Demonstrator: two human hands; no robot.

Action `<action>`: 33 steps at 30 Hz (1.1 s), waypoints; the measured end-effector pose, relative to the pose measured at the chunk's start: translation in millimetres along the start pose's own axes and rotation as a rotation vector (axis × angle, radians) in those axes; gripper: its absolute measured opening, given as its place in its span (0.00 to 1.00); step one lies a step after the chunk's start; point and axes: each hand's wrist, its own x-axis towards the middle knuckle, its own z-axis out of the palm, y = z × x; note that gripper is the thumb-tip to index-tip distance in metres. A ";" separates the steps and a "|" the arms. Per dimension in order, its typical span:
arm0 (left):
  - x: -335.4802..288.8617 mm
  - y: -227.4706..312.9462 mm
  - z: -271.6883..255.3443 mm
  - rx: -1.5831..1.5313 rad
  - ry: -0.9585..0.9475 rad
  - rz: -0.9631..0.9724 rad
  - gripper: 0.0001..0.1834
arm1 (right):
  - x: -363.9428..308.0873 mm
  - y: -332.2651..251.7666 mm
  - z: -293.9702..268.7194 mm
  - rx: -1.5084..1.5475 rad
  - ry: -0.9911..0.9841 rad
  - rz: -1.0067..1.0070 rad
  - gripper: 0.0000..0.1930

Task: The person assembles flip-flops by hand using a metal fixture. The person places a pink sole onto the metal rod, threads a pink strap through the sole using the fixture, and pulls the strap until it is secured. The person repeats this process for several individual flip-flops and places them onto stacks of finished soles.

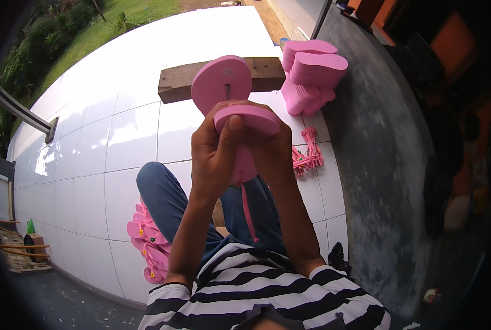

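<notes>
With both hands raised in front of me, I grip a pink flip-flop sole [248, 118]. My left hand [210, 154] is closed on its left side, the thumb pressed on top. My right hand [271, 151] wraps the right side, its fingers mostly hidden. Just beyond the hands is a broad pink sole end [215, 91], in front of a wooden beam [174, 82], with a thin metal rod [227, 91] by its middle. More pink foam [245, 166] shows below my hands, and a pink strap [247, 214] dangles from it. Whether these parts are one sole I cannot tell.
Stacked pink soles [317, 71] stand at the far right. Bundled pink straps [311, 148] lie nearer on the white tiles [130, 143]. Several strapped flip-flops [149, 242] with small flower ornaments lie left of my knee. A grey floor [374, 165] borders the tiles on the right.
</notes>
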 end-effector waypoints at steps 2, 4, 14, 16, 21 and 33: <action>-13.5 14.7 3.5 0.052 0.059 -0.031 0.20 | -8.6 -3.0 2.5 0.029 0.011 0.060 0.17; -53.8 38.4 7.9 0.237 0.073 0.203 0.25 | -41.4 -14.8 -2.2 -0.018 -0.176 -0.282 0.17; -70.4 2.1 -19.9 0.143 -0.127 -0.398 0.23 | -89.6 -7.3 -17.6 -0.761 0.198 -0.174 0.29; -68.5 -13.0 -29.7 0.308 -0.044 -0.318 0.23 | -96.8 -8.9 -13.8 -1.140 0.001 -0.149 0.26; -67.9 -21.7 -44.0 0.173 0.029 -0.446 0.19 | -97.6 14.7 -3.8 -1.278 -0.168 -0.065 0.12; -60.6 -47.0 -68.9 0.495 0.022 -0.391 0.16 | -95.7 15.2 -19.2 -0.947 -0.553 0.222 0.10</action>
